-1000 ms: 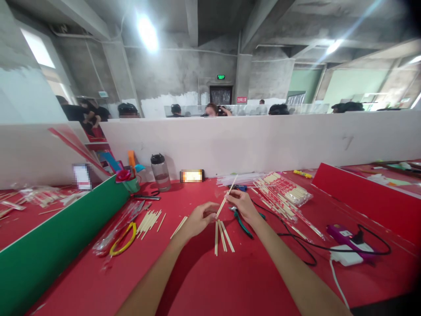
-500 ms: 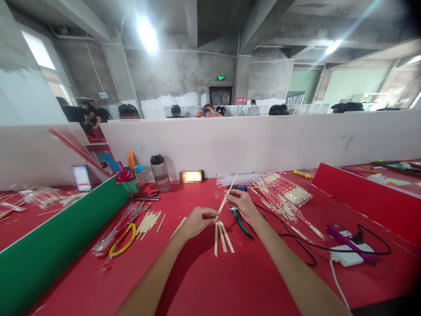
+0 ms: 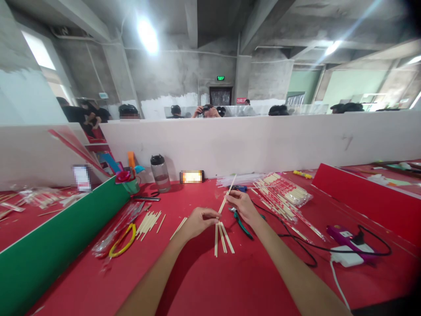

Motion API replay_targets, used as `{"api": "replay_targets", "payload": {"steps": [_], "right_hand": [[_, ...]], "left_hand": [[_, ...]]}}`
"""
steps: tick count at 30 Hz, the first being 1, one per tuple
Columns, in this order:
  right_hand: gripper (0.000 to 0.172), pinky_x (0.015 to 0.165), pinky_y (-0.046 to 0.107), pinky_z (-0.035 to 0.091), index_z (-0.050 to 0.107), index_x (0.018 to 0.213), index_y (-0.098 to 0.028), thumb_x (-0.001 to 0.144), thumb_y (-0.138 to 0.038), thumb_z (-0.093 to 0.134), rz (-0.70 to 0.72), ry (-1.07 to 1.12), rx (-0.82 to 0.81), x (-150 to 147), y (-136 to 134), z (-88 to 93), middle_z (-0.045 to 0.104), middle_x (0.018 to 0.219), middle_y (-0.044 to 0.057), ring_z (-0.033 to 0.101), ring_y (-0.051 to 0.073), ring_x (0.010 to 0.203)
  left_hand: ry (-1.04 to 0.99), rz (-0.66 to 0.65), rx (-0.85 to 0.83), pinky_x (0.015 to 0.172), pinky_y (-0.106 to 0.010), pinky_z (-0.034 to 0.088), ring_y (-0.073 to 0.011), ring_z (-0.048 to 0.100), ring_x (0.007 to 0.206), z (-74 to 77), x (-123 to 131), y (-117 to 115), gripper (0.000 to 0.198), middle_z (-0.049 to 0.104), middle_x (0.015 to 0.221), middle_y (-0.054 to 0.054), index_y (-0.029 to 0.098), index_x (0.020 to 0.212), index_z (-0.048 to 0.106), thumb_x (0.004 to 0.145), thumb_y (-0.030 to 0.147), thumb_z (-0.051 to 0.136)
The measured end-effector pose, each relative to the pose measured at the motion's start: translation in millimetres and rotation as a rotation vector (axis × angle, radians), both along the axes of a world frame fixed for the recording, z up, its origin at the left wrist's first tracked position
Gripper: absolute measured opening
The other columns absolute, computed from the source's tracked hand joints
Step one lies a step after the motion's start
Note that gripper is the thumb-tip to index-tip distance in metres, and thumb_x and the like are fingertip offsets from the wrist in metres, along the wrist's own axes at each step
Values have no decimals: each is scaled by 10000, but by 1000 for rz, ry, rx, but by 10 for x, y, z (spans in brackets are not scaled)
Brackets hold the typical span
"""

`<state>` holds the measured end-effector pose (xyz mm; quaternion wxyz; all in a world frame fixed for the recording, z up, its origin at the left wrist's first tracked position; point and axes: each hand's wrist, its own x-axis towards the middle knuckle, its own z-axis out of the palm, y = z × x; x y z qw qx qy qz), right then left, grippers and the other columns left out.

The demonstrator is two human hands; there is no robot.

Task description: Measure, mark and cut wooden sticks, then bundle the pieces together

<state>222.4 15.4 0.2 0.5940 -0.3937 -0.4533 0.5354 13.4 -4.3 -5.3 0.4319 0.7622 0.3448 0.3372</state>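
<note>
My left hand [image 3: 200, 221] is closed, its thumb and fingertips pinching the lower end of the pale wooden chopsticks [image 3: 222, 204]. These slant up and away to the right. Higher along them, my right hand [image 3: 242, 204] grips with thumb and fingers. How many sticks are held is hard to tell. Just below my left fingertips, several short cut sticks [image 3: 224, 239] lie fanned out on the red table [image 3: 210, 289]. Pliers with teal handles [image 3: 242, 226] rest beside my right wrist, partly hidden by it. A few more sticks [image 3: 177, 228] lie left of my left hand.
On the left are a pile of short sticks [image 3: 148, 224], yellow-handled scissors [image 3: 123, 241], a bottle [image 3: 160, 173] and a green divider [image 3: 66, 228]. To the right lie wrapped chopsticks [image 3: 279, 193], a black cable [image 3: 296, 237] and a purple power strip [image 3: 348, 241]. A white partition [image 3: 250, 140] stands behind.
My right hand and the upper end of the held chopsticks have shifted very slightly to the left. My left hand keeps its place. Beyond the partition, a person's hands have moved a little.
</note>
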Motion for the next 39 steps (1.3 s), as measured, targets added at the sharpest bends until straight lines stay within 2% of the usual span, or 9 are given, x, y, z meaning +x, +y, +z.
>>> {"api": "replay_targets", "payload": {"steps": [21,29,35,39], "right_hand": [[357,639,243,494,739,800,-151,566,-395,855,24,-1,26,0,58,-131,682,724,8,592,114,617],[327,642,243,499,745,794,-155,554,-347,859,31,1,14,-11,51,-121,679,704,1,602,117,621],[317,642,252,508,749,801,-160,562,-339,855,28,-16,21,-10,37,-94,673,691,3,602,128,617],[301,660,279,506,750,796,-169,573,-348,842,26,-51,37,-55,8,-78,679,684,6,601,144,619]], "left_hand": [[13,12,14,793,-317,506,-211,673,814,-71,-31,68,205,738,855,-80,152,862,749,761,316,678],[42,26,12,773,-305,497,-194,656,784,-98,-32,93,210,722,824,-70,145,843,724,751,326,673],[49,-9,-14,734,-281,486,-168,632,749,-77,-22,57,180,677,787,-48,150,810,643,782,329,643],[-5,62,-20,716,-269,483,-161,630,773,-19,3,-4,246,656,821,-28,175,874,539,801,381,652]]}}
